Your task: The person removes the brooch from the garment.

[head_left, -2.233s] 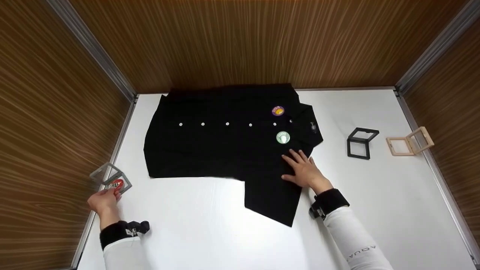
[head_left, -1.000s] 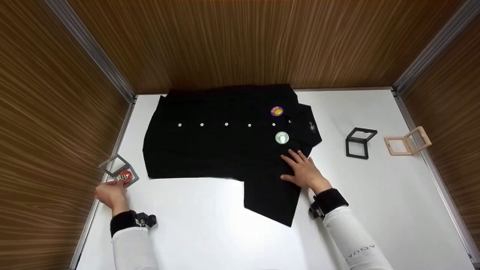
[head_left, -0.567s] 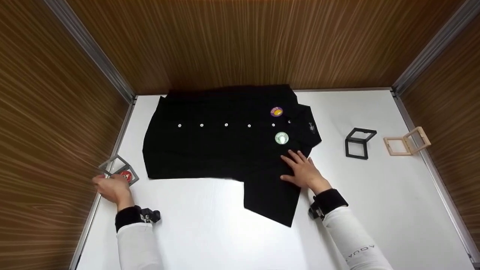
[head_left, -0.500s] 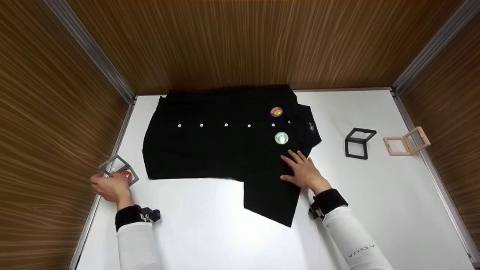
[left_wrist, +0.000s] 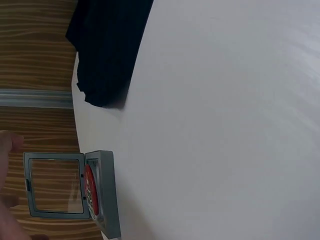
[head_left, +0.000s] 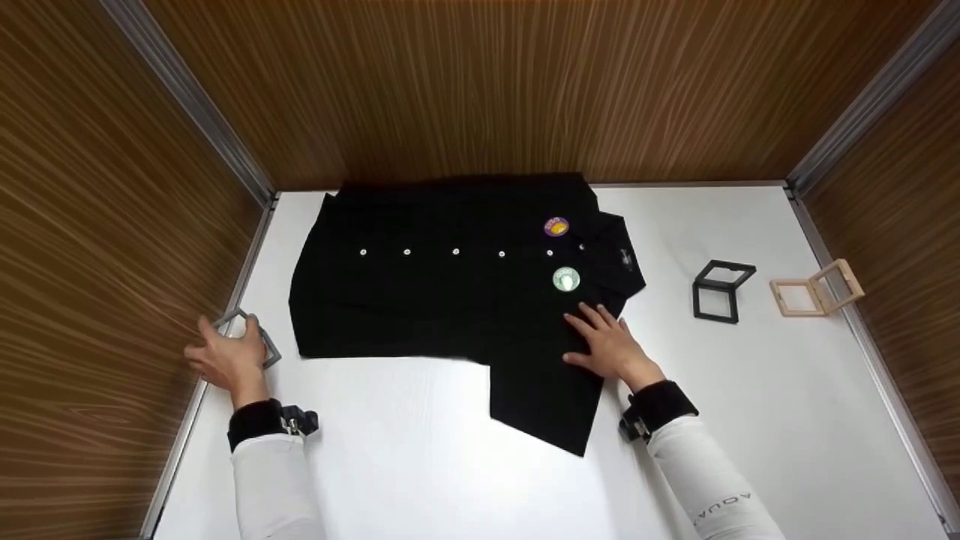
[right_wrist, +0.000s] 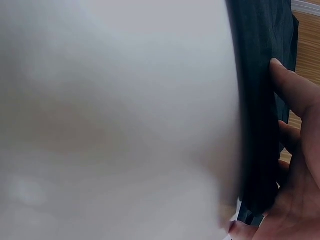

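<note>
while the left hand (head_left: 229, 358) spreads empty fingers over the grey case (left_wrist: 109, 195) at the left of the worktop (head_left: 420, 465) and the right hand (head_left: 613, 351) lies outspread on the shirt (head_left: 420, 300), bumping the lid (left_wrist: 55, 185) could dislodge the badge (left_wrist: 91, 190) inside.

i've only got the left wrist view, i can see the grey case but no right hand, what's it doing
Observer: The right hand rests on the black shirt with its fingers spread, as the head view shows.
Operator: ok any badges on that shirt, i only get a dark edge of it
Observer: Two round ones, a purple and yellow badge and a green badge, on opposite sides of the row of white buttons.
Operator: got it, and are there other cases besides the grey case
Observer: Yes, a black case and a tan case sit beyond the collar end of the shirt, both with their lids open.
</note>
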`<state>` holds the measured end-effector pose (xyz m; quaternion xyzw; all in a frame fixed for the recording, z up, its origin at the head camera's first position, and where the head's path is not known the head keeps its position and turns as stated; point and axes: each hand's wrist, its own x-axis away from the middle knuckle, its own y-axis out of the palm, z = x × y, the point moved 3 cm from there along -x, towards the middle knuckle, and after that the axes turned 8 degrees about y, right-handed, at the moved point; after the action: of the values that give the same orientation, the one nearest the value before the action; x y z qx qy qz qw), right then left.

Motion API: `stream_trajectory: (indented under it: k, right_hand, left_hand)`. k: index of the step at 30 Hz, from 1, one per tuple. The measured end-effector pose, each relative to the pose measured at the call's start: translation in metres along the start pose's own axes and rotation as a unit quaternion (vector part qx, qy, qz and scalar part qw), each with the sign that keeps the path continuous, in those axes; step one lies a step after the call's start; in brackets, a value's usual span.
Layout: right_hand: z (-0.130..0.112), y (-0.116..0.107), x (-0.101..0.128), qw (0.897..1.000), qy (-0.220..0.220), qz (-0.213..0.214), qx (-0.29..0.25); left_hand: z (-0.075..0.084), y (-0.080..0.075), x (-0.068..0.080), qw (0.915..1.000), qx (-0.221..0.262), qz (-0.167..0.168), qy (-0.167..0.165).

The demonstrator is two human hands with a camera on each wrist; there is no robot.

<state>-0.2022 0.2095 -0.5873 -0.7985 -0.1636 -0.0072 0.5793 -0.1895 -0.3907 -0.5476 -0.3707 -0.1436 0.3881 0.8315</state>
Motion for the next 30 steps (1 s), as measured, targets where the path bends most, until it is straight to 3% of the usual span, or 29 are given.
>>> stream_trajectory:
  k: [4, 10, 18, 30]
  right_hand:
    - [0.0006, 0.0012, 0.0003, 1.000, -0.002, 0.004, -0.003]
    - [0.0004, 0.0012, 0.0009, 1.000, -0.001, 0.007, -0.002]
    - [-0.0007, 0.0006, 0.0010, 1.000, 0.004, -0.001, -0.001]
    - [-0.0005, 0.0010, 0.0007, 1.000, 0.003, 0.000, 0.000]
  left_hand:
    - [0.0032, 0.0009, -0.0009, 0.9998, -0.007, -0.013, 0.016]
    - [0.0027, 0.0018, -0.0011, 0.9995, -0.006, -0.029, 0.012]
    - [0.0021, 0.0028, 0.0032, 0.9994, 0.012, 0.009, 0.031]
    - [-0.0048, 0.0055, 0.0085, 0.9983, 0.045, 0.021, 0.032]
